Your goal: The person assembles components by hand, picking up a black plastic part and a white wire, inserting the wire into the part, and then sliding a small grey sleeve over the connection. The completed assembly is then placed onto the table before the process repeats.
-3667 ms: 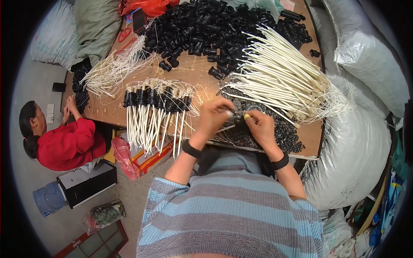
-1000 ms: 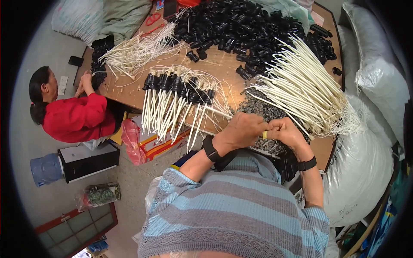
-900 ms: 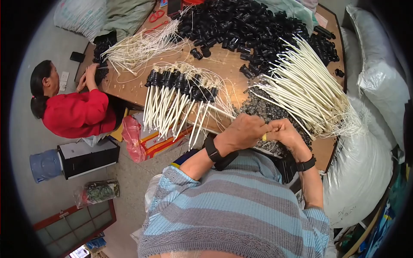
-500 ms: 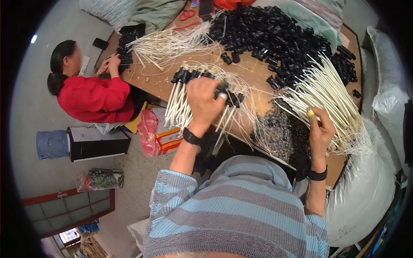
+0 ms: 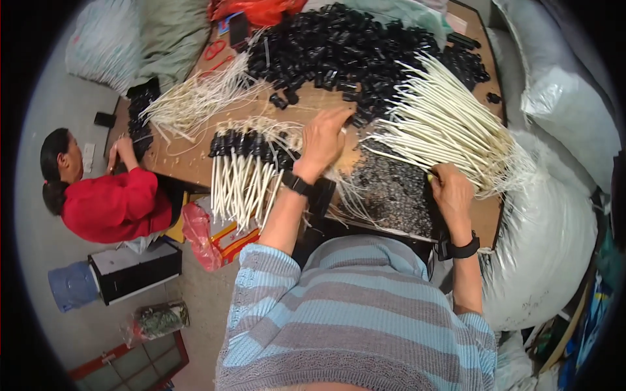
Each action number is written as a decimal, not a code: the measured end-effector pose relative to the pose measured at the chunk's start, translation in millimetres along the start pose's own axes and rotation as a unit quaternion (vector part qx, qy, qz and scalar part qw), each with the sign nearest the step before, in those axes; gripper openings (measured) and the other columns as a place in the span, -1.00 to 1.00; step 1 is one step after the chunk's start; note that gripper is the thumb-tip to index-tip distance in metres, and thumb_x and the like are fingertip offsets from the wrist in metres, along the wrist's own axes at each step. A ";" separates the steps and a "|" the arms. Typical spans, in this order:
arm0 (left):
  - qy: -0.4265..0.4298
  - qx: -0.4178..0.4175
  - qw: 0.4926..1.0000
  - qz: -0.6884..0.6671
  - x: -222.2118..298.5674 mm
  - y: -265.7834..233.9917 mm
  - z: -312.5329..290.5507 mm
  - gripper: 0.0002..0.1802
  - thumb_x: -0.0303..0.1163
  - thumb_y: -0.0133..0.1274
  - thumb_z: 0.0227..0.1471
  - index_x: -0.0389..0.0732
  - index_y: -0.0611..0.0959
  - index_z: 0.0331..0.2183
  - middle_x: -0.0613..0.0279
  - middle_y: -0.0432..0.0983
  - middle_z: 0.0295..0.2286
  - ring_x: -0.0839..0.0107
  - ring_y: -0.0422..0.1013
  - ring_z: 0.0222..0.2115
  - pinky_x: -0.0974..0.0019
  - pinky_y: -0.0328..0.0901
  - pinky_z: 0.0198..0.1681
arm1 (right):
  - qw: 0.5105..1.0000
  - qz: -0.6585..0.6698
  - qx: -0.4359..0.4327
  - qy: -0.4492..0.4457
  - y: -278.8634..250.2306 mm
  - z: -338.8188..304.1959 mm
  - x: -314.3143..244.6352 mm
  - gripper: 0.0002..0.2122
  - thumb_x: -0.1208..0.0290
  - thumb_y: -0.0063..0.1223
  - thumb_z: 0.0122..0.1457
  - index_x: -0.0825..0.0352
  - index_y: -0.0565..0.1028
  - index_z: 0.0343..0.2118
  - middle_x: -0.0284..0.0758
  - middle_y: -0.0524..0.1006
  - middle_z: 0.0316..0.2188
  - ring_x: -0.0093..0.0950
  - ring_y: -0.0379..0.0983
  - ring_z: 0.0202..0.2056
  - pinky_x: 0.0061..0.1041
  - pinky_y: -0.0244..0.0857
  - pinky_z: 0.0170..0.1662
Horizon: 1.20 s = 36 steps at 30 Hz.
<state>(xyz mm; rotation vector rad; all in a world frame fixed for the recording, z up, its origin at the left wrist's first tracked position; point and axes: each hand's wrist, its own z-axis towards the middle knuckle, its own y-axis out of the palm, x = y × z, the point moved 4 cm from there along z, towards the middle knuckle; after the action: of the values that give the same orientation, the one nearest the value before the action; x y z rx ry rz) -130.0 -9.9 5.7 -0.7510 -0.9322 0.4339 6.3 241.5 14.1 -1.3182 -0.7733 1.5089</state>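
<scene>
My left hand [image 5: 321, 142] reaches over the bench with fingers stretched toward the near edge of a big heap of black plastic fittings [image 5: 339, 49]; I see nothing held in it. Beneath and left of that wrist lies a row of white rods [image 5: 241, 189] with black fittings [image 5: 244, 144] on their far ends. My right hand [image 5: 453, 190] is closed in a pinch, a yellow cover showing on one finger, at the right side of a spread of small dark and grey pieces [image 5: 394, 189]. What it pinches is hidden. Just beyond it lies a thick bundle of white rods [image 5: 450, 124] with stringy ends.
Across the bench corner, a co-worker in a red top [image 5: 114, 202] handles something near black parts. Another tangled white bundle [image 5: 202, 98] lies at far left, by red scissors [image 5: 215, 49]. Stuffed white sacks [image 5: 548, 241] press against the bench's right side.
My left hand has moved right, off the black-capped rods, to the heap's edge. My right hand has come down from the white bundle to the small pieces. The whole view has shifted.
</scene>
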 end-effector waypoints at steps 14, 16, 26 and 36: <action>-0.201 -0.109 0.953 -0.200 -4.3 17.7 -28.8 -0.60 -0.47 0.00 -0.09 -0.24 0.57 -0.12 0.03 0.56 -0.43 0.29 0.49 -0.41 0.30 0.35 -0.29 | 0.981 0.186 0.009 -0.059 -11.5 -6.1 -10.9 -0.83 0.49 0.07 0.09 0.27 0.56 -0.24 -0.18 0.53 -0.49 -0.20 0.48 -0.49 -0.34 0.31 -0.43; -0.202 -0.120 0.945 -0.227 -6.7 15.6 -33.6 -0.60 -0.52 0.00 -0.07 -0.20 0.57 -0.10 0.08 0.54 -0.43 0.42 0.46 -0.41 0.39 0.33 -0.31 | 0.986 0.158 -0.015 -0.055 -8.3 -6.1 -15.4 -0.83 0.48 0.11 0.08 0.27 0.59 -0.24 -0.19 0.53 -0.51 -0.22 0.47 -0.51 -0.36 0.30 -0.45; -0.033 -0.127 0.972 -0.197 16.2 11.0 -34.0 -0.57 -0.75 -0.12 -0.23 -0.20 0.56 -0.25 0.14 0.47 -0.34 0.22 0.39 -0.20 0.23 0.27 -0.12 | 0.991 0.087 -0.053 -0.091 -7.7 -12.1 -24.6 -0.82 0.50 0.15 0.04 0.28 0.60 -0.25 -0.19 0.49 -0.58 -0.24 0.45 -0.55 -0.33 0.24 -0.51; 0.156 -0.107 0.981 0.036 79.2 1.8 -34.2 -0.57 -0.57 0.13 -0.24 0.02 0.63 -0.23 0.35 0.52 -0.47 0.34 0.46 -0.46 0.27 0.33 -0.34 | 0.993 0.117 0.019 0.004 -5.1 -11.0 -9.5 -0.57 0.57 0.20 -0.10 0.24 0.50 -0.07 -0.17 0.55 -0.51 -0.20 0.50 -0.52 -0.32 0.33 -0.45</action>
<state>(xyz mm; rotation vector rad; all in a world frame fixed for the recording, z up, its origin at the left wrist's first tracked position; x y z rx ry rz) -58.5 28.1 35.7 -1.0193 -0.6629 0.2708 17.9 233.0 19.9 -1.4247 -0.5977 1.6915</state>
